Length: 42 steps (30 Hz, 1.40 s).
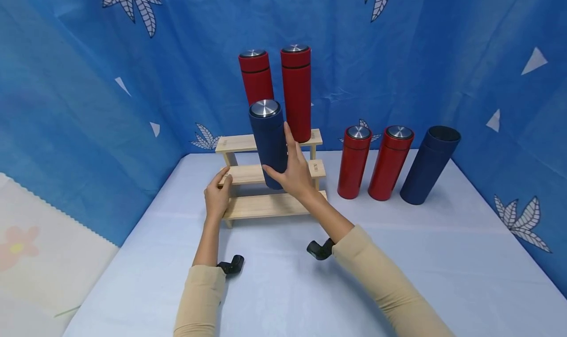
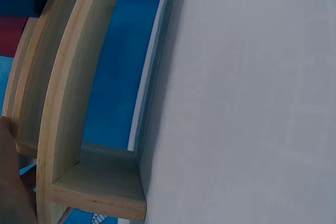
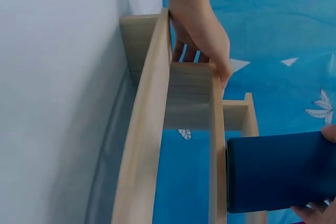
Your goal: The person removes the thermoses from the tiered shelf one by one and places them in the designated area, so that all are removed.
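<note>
A navy blue thermos flask (image 1: 268,140) with a shiny steel lid stands upright in my right hand (image 1: 296,173), thumb and fingers round its lower side. In the right wrist view the base of the blue thermos flask (image 3: 273,174) is right at the middle board. My left hand (image 1: 216,197) grips the left end of the three-step wooden rack (image 1: 266,206), its thumb over the middle step. On the top step, behind the blue flask, stand two red thermos flasks, one partly hidden (image 1: 256,78) and one taller in view (image 1: 297,93).
To the right of the rack on the white tabletop (image 1: 274,283) stand two red flasks, one nearer the rack (image 1: 353,165) and another beside it (image 1: 391,165), then a blue flask (image 1: 427,167) with a dark top. A blue patterned cloth (image 1: 376,56) hangs behind.
</note>
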Each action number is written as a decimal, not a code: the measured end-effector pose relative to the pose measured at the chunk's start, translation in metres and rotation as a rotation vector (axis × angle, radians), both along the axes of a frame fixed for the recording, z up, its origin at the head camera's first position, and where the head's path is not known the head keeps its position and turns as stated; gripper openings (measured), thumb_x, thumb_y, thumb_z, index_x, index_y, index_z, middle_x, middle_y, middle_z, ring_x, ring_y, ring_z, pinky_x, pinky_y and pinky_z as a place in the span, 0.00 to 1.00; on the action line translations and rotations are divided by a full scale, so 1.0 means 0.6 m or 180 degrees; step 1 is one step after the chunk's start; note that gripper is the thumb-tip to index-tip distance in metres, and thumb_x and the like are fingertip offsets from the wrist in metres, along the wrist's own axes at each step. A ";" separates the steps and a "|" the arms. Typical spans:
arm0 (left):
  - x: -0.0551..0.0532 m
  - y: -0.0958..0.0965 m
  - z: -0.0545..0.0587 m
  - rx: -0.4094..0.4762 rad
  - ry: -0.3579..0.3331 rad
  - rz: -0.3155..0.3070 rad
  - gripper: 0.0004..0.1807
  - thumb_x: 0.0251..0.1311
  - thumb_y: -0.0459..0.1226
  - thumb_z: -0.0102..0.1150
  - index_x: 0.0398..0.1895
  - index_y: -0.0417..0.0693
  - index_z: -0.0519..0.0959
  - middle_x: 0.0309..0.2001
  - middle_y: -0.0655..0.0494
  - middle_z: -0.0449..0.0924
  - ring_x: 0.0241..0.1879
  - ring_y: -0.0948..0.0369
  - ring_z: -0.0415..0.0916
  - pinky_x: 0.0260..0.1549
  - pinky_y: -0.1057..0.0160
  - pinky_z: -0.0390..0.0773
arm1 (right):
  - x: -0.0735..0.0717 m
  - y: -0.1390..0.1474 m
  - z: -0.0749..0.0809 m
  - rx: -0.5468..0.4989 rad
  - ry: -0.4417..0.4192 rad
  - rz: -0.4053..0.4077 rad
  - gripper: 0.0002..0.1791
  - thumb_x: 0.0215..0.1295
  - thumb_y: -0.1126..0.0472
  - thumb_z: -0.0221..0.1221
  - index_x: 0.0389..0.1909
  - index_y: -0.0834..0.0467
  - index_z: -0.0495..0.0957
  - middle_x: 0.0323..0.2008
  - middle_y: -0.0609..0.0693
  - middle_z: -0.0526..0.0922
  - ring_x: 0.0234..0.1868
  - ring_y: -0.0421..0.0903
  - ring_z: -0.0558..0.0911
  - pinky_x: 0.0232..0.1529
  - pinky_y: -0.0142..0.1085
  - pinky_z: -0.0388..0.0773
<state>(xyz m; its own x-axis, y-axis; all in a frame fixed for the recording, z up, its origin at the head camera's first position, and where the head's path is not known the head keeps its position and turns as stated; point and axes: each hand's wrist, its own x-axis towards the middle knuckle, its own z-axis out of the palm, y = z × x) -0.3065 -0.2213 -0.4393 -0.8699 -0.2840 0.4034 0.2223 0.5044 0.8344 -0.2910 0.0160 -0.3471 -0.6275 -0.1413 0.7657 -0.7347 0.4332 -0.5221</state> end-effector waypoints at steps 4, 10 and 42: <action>0.000 0.003 0.001 -0.0017 0.0013 0.0004 0.23 0.63 0.57 0.47 0.59 0.64 0.73 0.61 0.57 0.70 0.37 0.55 0.77 0.33 0.56 0.75 | 0.028 0.026 -0.008 -0.0029 0.0071 0.0087 0.59 0.49 0.57 0.69 0.72 0.42 0.36 0.64 0.57 0.61 0.59 0.51 0.69 0.49 0.44 0.73; -0.001 0.004 0.001 0.0012 0.0064 -0.0006 0.24 0.63 0.57 0.47 0.59 0.64 0.73 0.59 0.57 0.71 0.36 0.56 0.76 0.30 0.57 0.75 | 0.064 0.086 -0.021 -0.0063 0.0138 0.0171 0.62 0.46 0.63 0.71 0.72 0.45 0.36 0.64 0.59 0.61 0.58 0.54 0.69 0.47 0.48 0.74; 0.002 0.004 0.000 0.0025 0.0090 0.0016 0.23 0.63 0.55 0.48 0.59 0.63 0.73 0.61 0.58 0.69 0.40 0.56 0.75 0.33 0.56 0.74 | 0.164 0.477 -0.124 -0.0269 -0.0599 -0.1867 0.63 0.42 0.69 0.71 0.73 0.49 0.37 0.66 0.59 0.57 0.55 0.65 0.68 0.45 0.63 0.66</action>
<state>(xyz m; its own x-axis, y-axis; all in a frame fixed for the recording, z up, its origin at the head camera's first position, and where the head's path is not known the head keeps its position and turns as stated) -0.3056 -0.2191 -0.4395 -0.8567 -0.2917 0.4255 0.2432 0.4989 0.8318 -0.1924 0.3021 -0.4216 -0.7076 0.3242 0.6279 -0.2790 0.6882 -0.6697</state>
